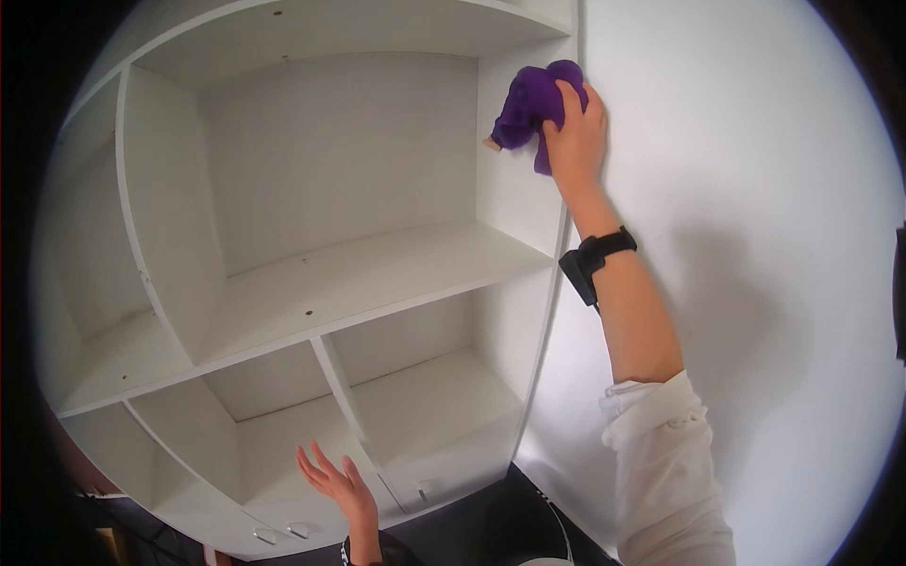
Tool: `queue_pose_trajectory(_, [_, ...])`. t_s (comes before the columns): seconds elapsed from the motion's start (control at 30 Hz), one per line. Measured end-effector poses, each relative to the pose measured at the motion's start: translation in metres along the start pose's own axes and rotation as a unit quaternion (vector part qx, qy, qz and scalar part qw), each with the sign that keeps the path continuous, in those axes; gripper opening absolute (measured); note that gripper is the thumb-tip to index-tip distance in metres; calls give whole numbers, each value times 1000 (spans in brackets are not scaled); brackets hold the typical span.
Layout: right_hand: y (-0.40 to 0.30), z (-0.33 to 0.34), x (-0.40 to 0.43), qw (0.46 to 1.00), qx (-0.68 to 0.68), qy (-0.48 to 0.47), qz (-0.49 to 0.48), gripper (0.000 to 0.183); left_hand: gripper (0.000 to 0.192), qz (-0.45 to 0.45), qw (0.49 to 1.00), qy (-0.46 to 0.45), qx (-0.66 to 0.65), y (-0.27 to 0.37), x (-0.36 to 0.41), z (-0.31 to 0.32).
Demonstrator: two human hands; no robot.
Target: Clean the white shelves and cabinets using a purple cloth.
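Note:
My right hand [579, 141] is raised and grips a bunched purple cloth [541, 99]. It holds the cloth against the right side panel [520, 198] of a white shelving unit, near the panel's front edge. A small pale piece, perhaps a tag, sticks out at the cloth's lower left. Low in the view, my left hand [338, 484] hangs in front of the lower compartments with fingers spread and nothing in it. Part of the cloth is hidden behind my right fingers.
A wide shelf board [375, 272] divides the upper bay from smaller compartments split by a vertical divider [354, 396]. Metal handles [297, 529] mark the cabinet fronts below. A white wall [764, 177] adjoins the unit on the right. The floor [467, 520] is dark.

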State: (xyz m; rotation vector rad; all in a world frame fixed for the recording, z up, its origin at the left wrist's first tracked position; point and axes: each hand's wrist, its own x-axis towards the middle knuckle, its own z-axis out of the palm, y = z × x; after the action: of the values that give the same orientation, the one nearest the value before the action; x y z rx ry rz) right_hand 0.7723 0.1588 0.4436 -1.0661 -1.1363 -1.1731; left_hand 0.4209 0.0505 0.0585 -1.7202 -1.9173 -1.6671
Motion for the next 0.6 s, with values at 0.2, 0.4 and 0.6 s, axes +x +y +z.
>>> queue_pose_trajectory(0.2, [5, -7, -40, 1000, 30, -1, 10, 58, 54, 5, 1000, -14, 2, -3, -5, 5])
queue_pose_trajectory(0.4, [10, -14, -74, 996, 82, -16, 39, 58, 53, -11, 1000, -26, -9, -7, -10, 9])
queue_pose_trajectory(0.6, [7, -29, -125, 991, 103, -50, 62, 58, 52, 0, 1000, -22, -9, -12, -14, 9])
